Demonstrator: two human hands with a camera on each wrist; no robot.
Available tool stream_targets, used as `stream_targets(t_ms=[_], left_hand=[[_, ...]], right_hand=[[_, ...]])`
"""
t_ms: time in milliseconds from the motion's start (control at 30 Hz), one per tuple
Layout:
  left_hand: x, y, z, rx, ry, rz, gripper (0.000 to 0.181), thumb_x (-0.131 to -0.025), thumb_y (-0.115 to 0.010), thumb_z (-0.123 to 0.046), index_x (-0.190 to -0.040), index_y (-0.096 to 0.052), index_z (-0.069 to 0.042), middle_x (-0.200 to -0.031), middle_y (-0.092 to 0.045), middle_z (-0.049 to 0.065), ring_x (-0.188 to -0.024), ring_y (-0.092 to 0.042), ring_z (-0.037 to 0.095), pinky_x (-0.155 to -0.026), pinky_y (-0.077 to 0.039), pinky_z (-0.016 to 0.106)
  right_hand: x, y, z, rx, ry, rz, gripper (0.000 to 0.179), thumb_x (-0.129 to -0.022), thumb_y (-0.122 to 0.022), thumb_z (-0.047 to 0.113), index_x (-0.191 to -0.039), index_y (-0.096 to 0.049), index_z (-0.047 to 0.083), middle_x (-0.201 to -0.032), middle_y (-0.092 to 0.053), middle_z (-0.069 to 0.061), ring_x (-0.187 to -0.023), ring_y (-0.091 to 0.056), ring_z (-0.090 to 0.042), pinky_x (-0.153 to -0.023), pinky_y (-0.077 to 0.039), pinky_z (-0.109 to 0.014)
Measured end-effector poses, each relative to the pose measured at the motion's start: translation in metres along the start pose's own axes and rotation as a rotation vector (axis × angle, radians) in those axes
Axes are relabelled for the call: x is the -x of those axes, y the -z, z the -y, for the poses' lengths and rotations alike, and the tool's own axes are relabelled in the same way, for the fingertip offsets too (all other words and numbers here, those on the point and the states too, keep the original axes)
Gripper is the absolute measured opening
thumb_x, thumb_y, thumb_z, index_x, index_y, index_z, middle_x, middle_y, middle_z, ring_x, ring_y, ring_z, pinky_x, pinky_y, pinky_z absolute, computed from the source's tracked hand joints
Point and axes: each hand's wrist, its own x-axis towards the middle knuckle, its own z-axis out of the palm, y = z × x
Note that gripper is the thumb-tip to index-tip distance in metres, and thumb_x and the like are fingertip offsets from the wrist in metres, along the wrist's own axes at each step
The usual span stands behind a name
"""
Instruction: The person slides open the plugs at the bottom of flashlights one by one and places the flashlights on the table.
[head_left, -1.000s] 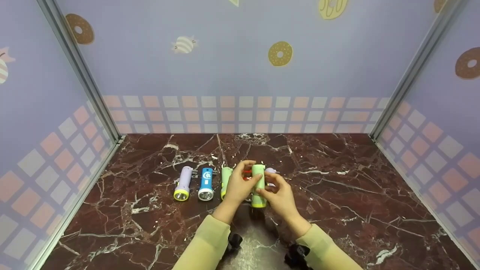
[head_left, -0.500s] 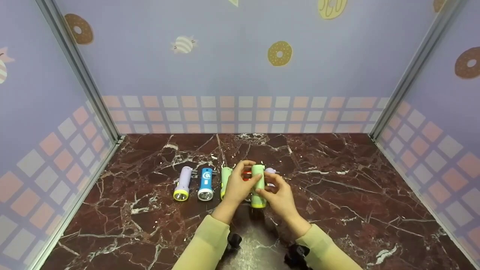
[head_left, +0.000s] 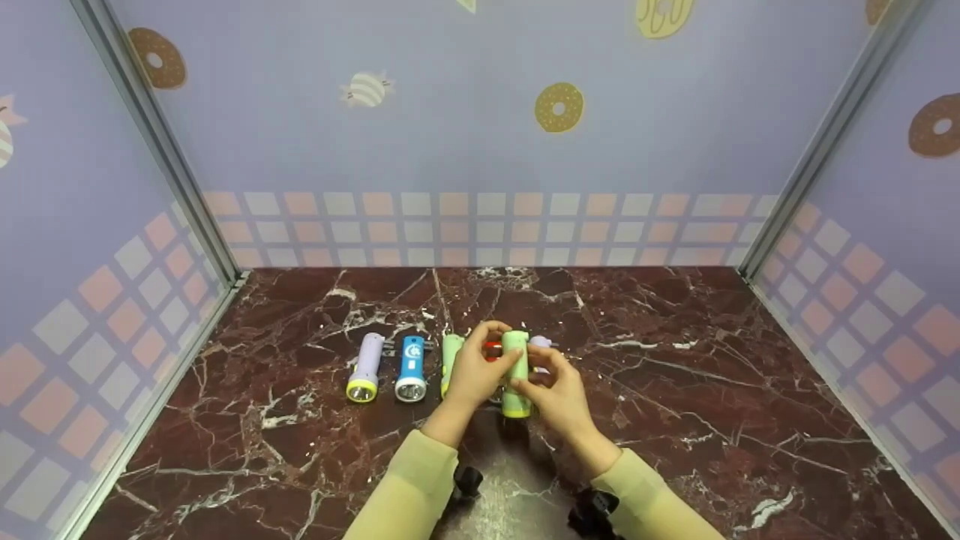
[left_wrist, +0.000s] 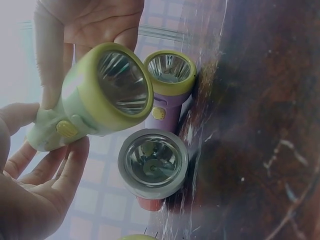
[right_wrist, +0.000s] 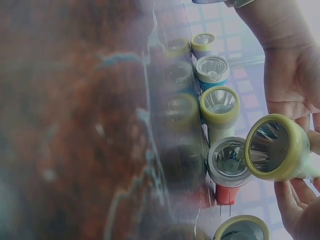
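Note:
A light green flashlight (head_left: 516, 405) with a yellow rim is held up between both hands, lens end toward me. My left hand (head_left: 474, 379) pinches its body from the left, thumb across the front. From the right, my right hand (head_left: 559, 388) grips it with thumb and fingers. A yellow switch (left_wrist: 67, 128) shows on its side in the left wrist view, and the lens looks unlit. Close behind it on the table stand a red flashlight (right_wrist: 227, 195) with a grey rim and two thin prongs, and a purple one (left_wrist: 167, 107) with a yellow rim.
Left of the hands, a purple flashlight (head_left: 367, 364), a blue one (head_left: 412, 367) and another green one (head_left: 451, 356) lie in a row, lenses toward me. The table (head_left: 675, 420) is dark red marble, enclosed by patterned walls (head_left: 480, 150) at the back and sides.
Both hands keep hold of the green flashlight, which has shifted only very slightly toward me. The flashlights on the table have stayed in place.

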Motion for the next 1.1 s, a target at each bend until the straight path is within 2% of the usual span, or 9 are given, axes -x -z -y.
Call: stream_targets(t_ms=[233,533,833,1100], left_hand=[[0.0010,0.0006,-0.0002,0.010,0.004,-0.008,0.035,-0.089,-0.078,-0.010,-0.121,-0.064,-0.004,-0.117,-0.070,0.022,-0.100,-0.070,0.037,-0.084,-0.060,0.042],[0.0009,0.0014,-0.0016,0.014,0.017,-0.010,0.035,-0.088,-0.078,-0.010,-0.120,-0.065,-0.004,-0.116,-0.072,0.022,-0.099,-0.071,0.036,-0.083,-0.060,0.039],[0.0010,-0.0006,-0.0003,-0.005,0.004,-0.020,0.035,-0.088,-0.076,-0.005,-0.120,-0.064,0.002,-0.114,-0.071,0.025,-0.097,-0.070,0.038,-0.082,-0.060,0.041],[0.0013,0.0008,-0.0022,-0.007,0.025,-0.012,0.036,-0.089,-0.077,-0.009,-0.121,-0.066,-0.002,-0.116,-0.071,0.022,-0.098,-0.071,0.036,-0.080,-0.060,0.038]], right_hand=[[-0.0010,-0.0010,0.0001,-0.002,-0.014,-0.001,0.053,-0.082,-0.077,-0.007,-0.132,-0.058,-0.008,-0.124,-0.067,-0.030,-0.097,-0.072,-0.037,-0.083,-0.059,-0.027],[0.0001,-0.0011,0.0004,-0.009,-0.009,0.000,0.052,-0.082,-0.077,-0.007,-0.131,-0.058,-0.009,-0.124,-0.066,-0.032,-0.098,-0.072,-0.038,-0.083,-0.060,-0.028],[0.0009,-0.0007,0.0000,-0.011,-0.027,0.010,0.053,-0.083,-0.076,-0.008,-0.132,-0.057,-0.009,-0.124,-0.066,-0.033,-0.095,-0.073,-0.037,-0.079,-0.061,-0.026],[0.0007,-0.0014,0.0002,-0.012,-0.035,0.004,0.054,-0.082,-0.077,-0.007,-0.132,-0.058,-0.008,-0.122,-0.067,-0.032,-0.094,-0.073,-0.034,-0.080,-0.059,-0.024]])
